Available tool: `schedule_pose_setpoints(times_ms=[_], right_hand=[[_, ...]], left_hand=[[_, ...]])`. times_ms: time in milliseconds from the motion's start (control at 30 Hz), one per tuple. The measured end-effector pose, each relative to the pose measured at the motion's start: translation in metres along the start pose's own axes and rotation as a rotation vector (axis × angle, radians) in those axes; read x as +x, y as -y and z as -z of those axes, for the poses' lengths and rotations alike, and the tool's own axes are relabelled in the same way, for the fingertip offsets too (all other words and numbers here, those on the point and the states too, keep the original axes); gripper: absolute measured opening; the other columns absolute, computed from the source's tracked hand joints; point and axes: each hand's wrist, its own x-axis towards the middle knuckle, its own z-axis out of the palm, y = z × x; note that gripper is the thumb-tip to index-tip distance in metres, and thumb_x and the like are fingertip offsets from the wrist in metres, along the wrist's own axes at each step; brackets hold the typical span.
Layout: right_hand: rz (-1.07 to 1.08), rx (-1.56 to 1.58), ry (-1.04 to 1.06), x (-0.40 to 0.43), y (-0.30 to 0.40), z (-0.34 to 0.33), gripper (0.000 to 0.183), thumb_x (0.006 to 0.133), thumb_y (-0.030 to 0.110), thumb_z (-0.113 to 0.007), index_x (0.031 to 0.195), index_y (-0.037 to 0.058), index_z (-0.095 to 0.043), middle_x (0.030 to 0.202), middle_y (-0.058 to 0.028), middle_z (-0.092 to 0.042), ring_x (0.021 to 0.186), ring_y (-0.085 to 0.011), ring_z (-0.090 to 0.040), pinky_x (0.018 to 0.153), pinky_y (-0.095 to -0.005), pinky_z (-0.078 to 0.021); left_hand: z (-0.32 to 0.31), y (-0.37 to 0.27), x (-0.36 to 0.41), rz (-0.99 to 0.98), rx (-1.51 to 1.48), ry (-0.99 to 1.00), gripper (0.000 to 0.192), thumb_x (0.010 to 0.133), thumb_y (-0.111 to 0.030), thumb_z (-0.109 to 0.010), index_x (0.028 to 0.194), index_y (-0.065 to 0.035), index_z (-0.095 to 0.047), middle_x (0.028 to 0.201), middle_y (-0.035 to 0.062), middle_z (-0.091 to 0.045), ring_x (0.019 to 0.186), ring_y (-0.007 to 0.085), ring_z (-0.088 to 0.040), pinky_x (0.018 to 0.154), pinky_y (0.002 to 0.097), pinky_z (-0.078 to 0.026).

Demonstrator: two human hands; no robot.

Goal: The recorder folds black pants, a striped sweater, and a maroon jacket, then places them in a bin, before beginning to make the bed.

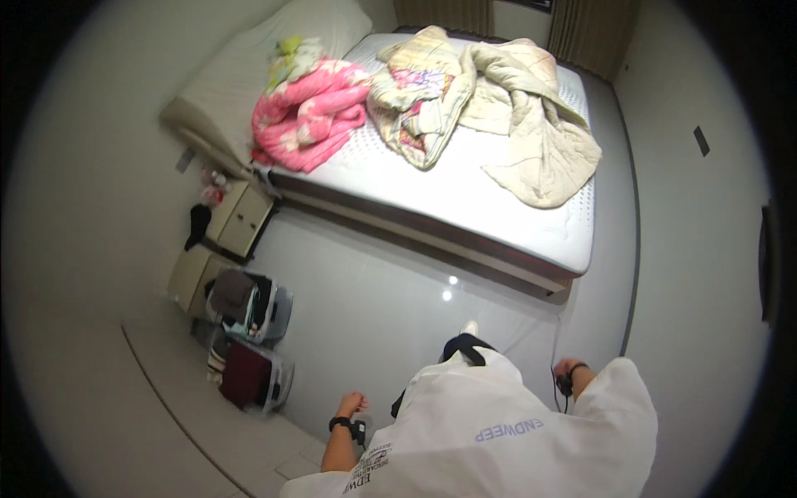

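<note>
Over the grey tiled floor [348, 292], my left hand [353, 403] hangs with its fingers loosely bent and nothing seen in it. A black strap with a small device [357, 429] circles that wrist. On the other side of my body, my right hand [565, 367] is blurred, and its fingers are hard to make out. A dark device [564, 385] with a cable sits at the right wrist. Ahead of me is a bed with a white mattress [429, 193]. A pink patterned quilt [311, 115], a cream patterned quilt [423, 93] and a beige quilt [542, 143] lie crumpled on it.
Two clear plastic bins [283, 314] [283, 380] of folded clothes stand on the left floor. Behind them are a cream nightstand [240, 218] and another low cabinet [190, 274]. A padded headboard [218, 106] borders the bed. Walls and curtains [588, 34] enclose the room.
</note>
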Motion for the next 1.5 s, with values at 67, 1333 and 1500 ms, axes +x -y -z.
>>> schedule_pose_setpoints(times_ms=[67,1333,1500], right_hand=[[0.086,-0.339,0.0,0.012,-0.031,0.01,0.021,0.071,0.019,-0.062,0.081,0.0023,-0.069,0.082,-0.0151,-0.068,0.072,-0.0336,-0.065,0.066,-0.0477,-0.0512],[-1.012,1.556,-0.197,0.213,0.373,0.254,0.035,0.092,0.018,-0.044,0.123,0.0032,-0.051,0.107,-0.0114,-0.062,0.09,-0.021,-0.063,0.077,-0.0348,-0.0517],[-1.071,0.103,0.072,0.261,0.405,0.185,0.035,0.092,0.017,-0.044,0.123,0.003,-0.051,0.106,-0.0113,-0.062,0.089,-0.0199,-0.063,0.077,-0.034,-0.0513]], left_hand=[[0.0,-0.063,0.024,-0.068,-0.085,-0.094,0.02,0.086,-0.016,-0.046,0.093,-0.0019,-0.059,0.077,0.0086,-0.064,0.06,0.0191,-0.063,0.054,0.0306,-0.051],[-0.714,-1.142,0.94,-1.07,1.061,-0.467,0.057,0.067,-0.029,-0.069,0.109,0.0077,-0.056,0.096,0.026,-0.063,0.095,0.0365,-0.06,0.087,0.0422,-0.045],[-0.703,-1.147,0.963,-0.582,0.803,0.231,0.05,0.069,-0.03,-0.066,0.098,0.0096,-0.059,0.094,0.0266,-0.063,0.093,0.0363,-0.061,0.083,0.043,-0.046]])
